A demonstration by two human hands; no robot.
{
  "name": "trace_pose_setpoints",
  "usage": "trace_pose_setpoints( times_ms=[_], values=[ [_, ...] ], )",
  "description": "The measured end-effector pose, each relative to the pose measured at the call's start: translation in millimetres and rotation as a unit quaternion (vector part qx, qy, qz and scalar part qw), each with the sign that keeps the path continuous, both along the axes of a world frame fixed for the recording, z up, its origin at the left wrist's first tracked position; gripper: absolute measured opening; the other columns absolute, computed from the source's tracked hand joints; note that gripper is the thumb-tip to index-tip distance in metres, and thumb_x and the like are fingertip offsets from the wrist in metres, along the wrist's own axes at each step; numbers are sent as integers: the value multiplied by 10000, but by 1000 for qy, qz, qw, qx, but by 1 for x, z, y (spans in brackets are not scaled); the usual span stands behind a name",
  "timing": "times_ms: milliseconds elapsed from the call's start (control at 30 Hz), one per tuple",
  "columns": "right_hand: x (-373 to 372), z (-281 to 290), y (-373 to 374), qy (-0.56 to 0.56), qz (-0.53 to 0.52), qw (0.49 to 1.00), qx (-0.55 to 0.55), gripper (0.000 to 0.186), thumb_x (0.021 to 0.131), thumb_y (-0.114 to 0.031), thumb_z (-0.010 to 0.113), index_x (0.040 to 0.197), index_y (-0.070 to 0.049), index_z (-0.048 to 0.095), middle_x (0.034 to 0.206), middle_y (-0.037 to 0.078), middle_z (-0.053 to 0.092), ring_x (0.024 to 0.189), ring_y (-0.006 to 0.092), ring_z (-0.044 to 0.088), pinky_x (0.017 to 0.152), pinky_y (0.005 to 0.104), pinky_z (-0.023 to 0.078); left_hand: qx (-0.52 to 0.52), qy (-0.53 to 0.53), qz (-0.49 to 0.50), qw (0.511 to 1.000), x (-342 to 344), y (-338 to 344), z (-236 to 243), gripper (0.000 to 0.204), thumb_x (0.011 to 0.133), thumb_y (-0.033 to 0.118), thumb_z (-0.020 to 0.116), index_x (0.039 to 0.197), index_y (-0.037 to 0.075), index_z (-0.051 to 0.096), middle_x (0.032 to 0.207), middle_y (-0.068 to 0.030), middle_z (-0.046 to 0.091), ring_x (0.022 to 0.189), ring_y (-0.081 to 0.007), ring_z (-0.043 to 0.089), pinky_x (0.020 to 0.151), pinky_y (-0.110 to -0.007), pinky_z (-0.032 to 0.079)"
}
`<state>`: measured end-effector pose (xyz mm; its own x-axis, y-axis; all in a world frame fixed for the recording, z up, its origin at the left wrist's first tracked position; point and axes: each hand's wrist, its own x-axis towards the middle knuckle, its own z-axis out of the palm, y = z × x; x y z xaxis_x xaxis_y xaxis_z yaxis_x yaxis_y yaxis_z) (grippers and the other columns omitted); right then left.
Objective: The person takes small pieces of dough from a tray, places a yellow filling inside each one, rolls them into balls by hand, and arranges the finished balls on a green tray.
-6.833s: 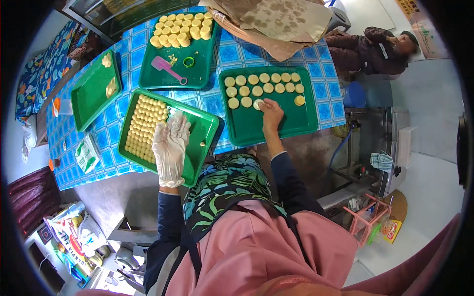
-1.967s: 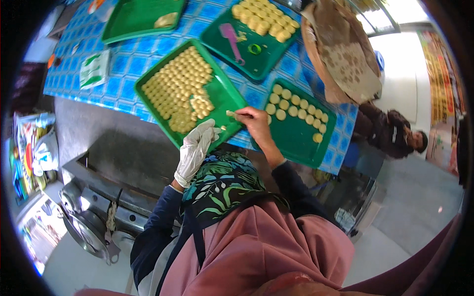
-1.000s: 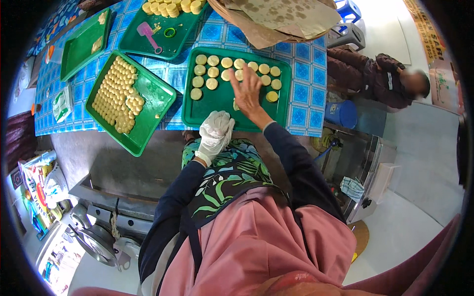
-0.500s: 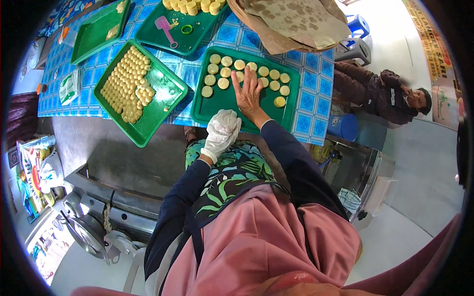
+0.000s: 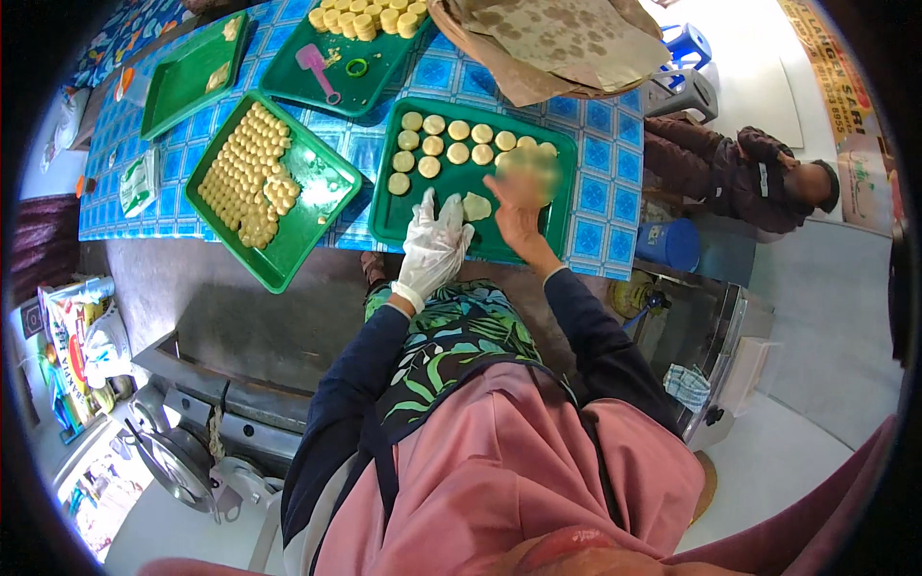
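My left hand (image 5: 434, 242) wears a white glove and rests with fingers spread on the near edge of a green tray (image 5: 569, 197). Just right of its fingertips lies a flattened pale dough piece (image 5: 477, 205). My bare right hand (image 5: 521, 200) hovers flat over the same tray, its fingers blurred by motion. Two rows of round dough pieces (image 5: 448, 145) fill the tray's far half. Neither hand grips anything that I can see.
To the left a second green tray (image 5: 322, 178) carries several rows of small dough balls (image 5: 248, 173). Farther back are a tray with a pink tool (image 5: 316, 66), a smaller tray (image 5: 192, 72) and a paper-lined basket (image 5: 567, 38). A person (image 5: 744, 178) sits right of the table.
My view swung from the left tray to the right one. My right hand moved onto the right tray and my gloved left hand followed, from the table's edge onto the tray.
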<state>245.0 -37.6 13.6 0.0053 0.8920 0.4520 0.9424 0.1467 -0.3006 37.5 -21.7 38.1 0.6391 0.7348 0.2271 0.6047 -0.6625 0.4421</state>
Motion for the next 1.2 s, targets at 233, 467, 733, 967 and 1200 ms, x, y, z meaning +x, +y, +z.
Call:
trace_pose_setpoints(
  times_ms=[233, 467, 733, 967, 1200],
  values=[
    [1, -4, -19, -224, 34, 965, -129, 545, 842, 10, 630, 1351, -183, 646, 966, 119, 522, 960, 307, 484, 772, 444, 381, 42, 112, -40, 992, 25, 10, -8, 662, 995, 445, 579, 1461, -22, 528, 1556, -152, 473, 1507, -539, 227, 1153, -765, 210],
    [3, 2, -24, -223, 78, 964, -125, 710, 821, 47, 628, 1472, -234, 581, 935, 102, 480, 925, 307, 462, 764, 436, 368, 16, 165, -29, 986, 16, 7, -2, 587, 1043, 409, 522, 1486, 24, 525, 1592, -110, 438, 1489, -571, 226, 1151, -770, 205],
    [-4, 3, -20, -180, 46, 964, -190, 581, 852, -9, 594, 1395, -205, 655, 967, 125, 509, 961, 315, 469, 775, 451, 374, 38, 134, -22, 990, 12, 4, 4, 656, 1031, 430, 534, 1555, 47, 436, 1584, -128, 458, 1507, -555, 207, 1161, -774, 169],
    [-15, 10, -20, -141, 22, 975, -168, 519, 878, -46, 581, 1374, -183, 651, 966, 131, 513, 963, 312, 470, 759, 450, 373, 42, 110, 14, 993, 2, 3, -13, 547, 997, 221, 552, 1496, 10, 477, 1531, -190, 497, 1454, -565, 315, 1168, -749, 224],
    [-21, 10, -27, -127, 5, 965, -228, 472, 892, -72, 572, 1338, -185, 682, 960, 122, 515, 944, 304, 470, 767, 447, 374, 31, 64, 5, 997, -8, 4, -14, 515, 922, 93, 585, 1426, -4, 535, 1464, -190, 551, 1420, -542, 392, 1153, -740, 281]
  ],
)
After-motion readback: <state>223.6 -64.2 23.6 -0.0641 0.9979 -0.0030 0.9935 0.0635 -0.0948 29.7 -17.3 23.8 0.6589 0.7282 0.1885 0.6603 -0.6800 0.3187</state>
